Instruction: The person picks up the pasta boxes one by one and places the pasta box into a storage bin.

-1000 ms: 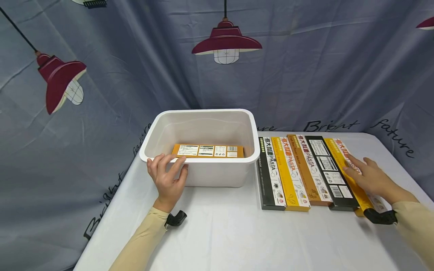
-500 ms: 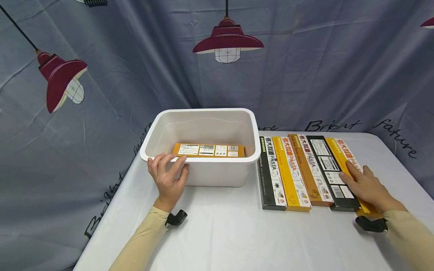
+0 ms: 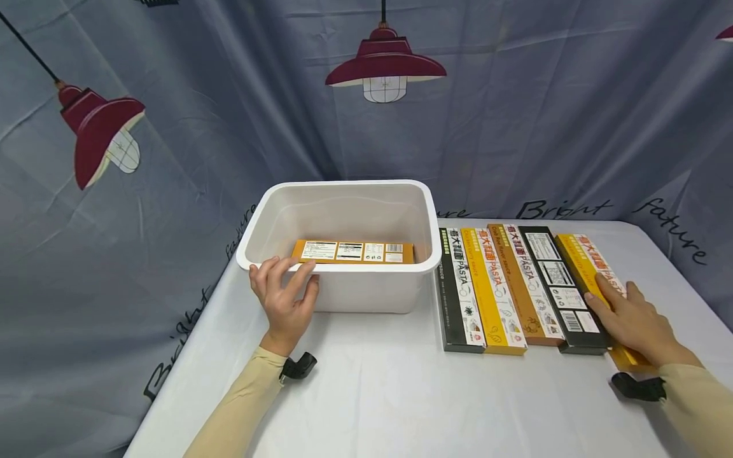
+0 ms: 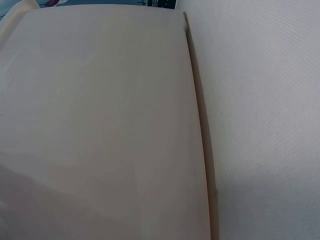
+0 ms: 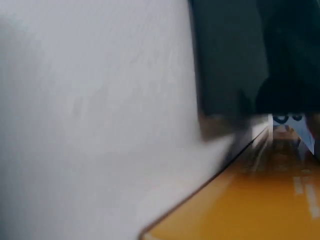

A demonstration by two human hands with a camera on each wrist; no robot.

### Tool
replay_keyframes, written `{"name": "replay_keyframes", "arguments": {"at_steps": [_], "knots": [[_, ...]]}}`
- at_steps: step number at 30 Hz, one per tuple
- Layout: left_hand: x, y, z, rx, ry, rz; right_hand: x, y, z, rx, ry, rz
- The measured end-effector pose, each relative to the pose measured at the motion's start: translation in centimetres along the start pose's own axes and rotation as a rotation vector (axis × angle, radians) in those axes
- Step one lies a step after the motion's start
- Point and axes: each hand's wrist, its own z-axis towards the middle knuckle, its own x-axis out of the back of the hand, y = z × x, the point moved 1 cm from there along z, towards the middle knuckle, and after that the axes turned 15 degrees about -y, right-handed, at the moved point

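Observation:
My left hand [image 3: 284, 302] holds the near rim of a white plastic bin [image 3: 366, 289], its fingers over the edge and the thumb down the front. The bin's smooth outer wall [image 4: 110, 115] fills most of the left wrist view. Inside the bin, an orange-brown box [image 3: 349, 252] lies with its label panels up. At the far right, my right hand [image 3: 638, 321] spans a long yellow pasta box [image 3: 584, 261], thumb along its left edge and other fingers toward its right. That yellow box [image 5: 240, 210] also shows low in the right wrist view.
Left of the held box, a row of pasta boxes lies side by side: black [image 3: 564, 286], brown [image 3: 521, 286], yellow [image 3: 492, 292] and another black one [image 3: 458, 292]. All rest on the white-covered table [image 3: 401, 388]. A grey-blue curtain [image 3: 504, 127] hangs behind.
My right hand first shifts left over the yellow pasta box, then back to the right. The box moves slightly right with it, leaving a gap beside the black box. My left hand stays put.

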Motion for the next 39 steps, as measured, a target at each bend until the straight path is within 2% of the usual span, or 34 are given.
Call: {"name": "replay_keyframes", "arguments": {"at_steps": [7,15,27,39], "knots": [[0.0,0.0,0.0,0.003,0.003,0.002,-0.4,1.2,-1.0,-0.060,-0.038,0.020],[0.1,0.0,0.1,0.008,-0.001,0.002,-0.6,0.7,-1.9,-0.154,-0.045,0.051],[0.0,0.0,0.2,0.010,0.007,0.000,-1.3,0.3,-2.7,-0.145,0.034,0.038],[-0.1,0.0,0.1,0.015,0.010,0.004,-1.5,0.2,-2.7,-0.151,0.045,0.025]]}}
